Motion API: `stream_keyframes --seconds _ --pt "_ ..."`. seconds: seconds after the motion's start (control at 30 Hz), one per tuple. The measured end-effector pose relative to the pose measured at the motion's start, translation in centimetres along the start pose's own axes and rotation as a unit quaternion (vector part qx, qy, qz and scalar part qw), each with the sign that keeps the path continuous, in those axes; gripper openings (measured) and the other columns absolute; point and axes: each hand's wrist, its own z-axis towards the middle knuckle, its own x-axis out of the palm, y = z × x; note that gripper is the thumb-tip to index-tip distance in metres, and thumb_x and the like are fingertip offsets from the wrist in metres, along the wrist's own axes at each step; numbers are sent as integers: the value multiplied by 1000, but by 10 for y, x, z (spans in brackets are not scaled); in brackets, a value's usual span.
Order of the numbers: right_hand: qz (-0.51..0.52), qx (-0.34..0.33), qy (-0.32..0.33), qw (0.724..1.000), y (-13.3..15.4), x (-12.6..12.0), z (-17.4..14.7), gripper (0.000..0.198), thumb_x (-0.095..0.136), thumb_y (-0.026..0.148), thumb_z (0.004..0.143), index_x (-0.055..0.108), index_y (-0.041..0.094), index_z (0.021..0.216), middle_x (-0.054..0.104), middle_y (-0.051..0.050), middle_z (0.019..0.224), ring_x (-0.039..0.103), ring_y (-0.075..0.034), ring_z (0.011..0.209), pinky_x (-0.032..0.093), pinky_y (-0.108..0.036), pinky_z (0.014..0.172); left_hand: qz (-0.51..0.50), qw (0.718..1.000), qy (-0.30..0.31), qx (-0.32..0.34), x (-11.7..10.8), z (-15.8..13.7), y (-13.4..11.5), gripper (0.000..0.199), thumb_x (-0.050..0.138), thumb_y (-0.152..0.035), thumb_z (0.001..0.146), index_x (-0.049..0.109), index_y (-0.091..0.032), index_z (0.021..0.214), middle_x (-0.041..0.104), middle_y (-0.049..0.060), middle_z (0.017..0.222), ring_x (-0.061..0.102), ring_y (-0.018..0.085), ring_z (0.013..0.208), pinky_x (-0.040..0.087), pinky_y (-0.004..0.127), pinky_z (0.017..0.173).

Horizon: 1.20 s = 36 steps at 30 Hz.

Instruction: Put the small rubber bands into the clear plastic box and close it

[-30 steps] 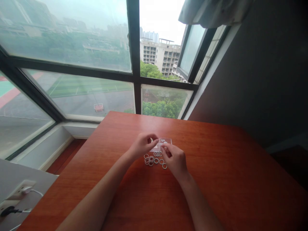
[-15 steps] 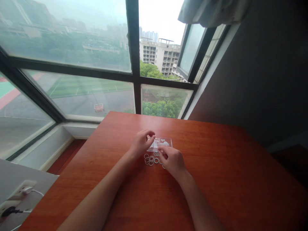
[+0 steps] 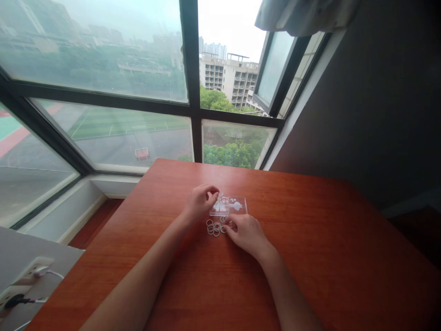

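Near the table's middle lies a clear plastic case (image 3: 242, 208) with white shapes in or on it. My left hand (image 3: 201, 202) is at its left end, thumb and forefinger curled together at the tips; whatever they pinch is too small to make out. Just in front of the case several small pale rings (image 3: 216, 233) lie in a loose cluster. My right hand (image 3: 248, 233) is low over the cluster's right side, thumb and forefinger closed on the edge of one ring (image 3: 223, 229). It hides the rings beneath it.
The reddish-brown wooden table (image 3: 317, 239) stretches to both sides. Behind it is a dark-framed window (image 3: 195, 110) with a tilted-out pane. A wall socket (image 3: 34, 271) with plugs and cables sits at lower left.
My right hand has shifted slightly down and left, from the case's front edge onto the rings. My left hand has drawn back a little to the left, uncovering more of the case.
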Motion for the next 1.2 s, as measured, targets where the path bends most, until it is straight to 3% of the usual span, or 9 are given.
stream_keyframes --seconds 0.27,0.53,0.83,1.2 --pt "-10 -6 9 1000 3 3 2 9 59 28 84 67 25 85 71 1 78 61 -14 68 28 -23 58 -12 1000 8 -2 2 0 0 12 56 -22 83 67 -18 83 66 -1 74 53 9 59 40 20 55" --pt "-22 44 -24 998 -2 0 3 12 55 29 87 67 26 89 69 1 74 60 -14 68 29 -24 59 -20 1000 11 -5 2 0 1 12 56 -22 82 68 -18 83 67 0 74 54 9 59 41 19 55" --pt "-10 -8 33 999 6 -3 0 10 59 26 84 69 27 86 72 2 81 63 -14 73 32 -23 61 -22 1000 15 -4 1 0 1 14 55 -22 82 68 -17 83 68 0 74 53 9 58 41 19 55" --pt "-42 2 18 999 6 4 3 7 61 26 80 67 24 77 70 2 74 61 -13 66 27 -24 56 -22 1000 19 -6 2 1 1 13 56 -21 82 68 -17 83 67 0 73 52 9 58 40 19 54"
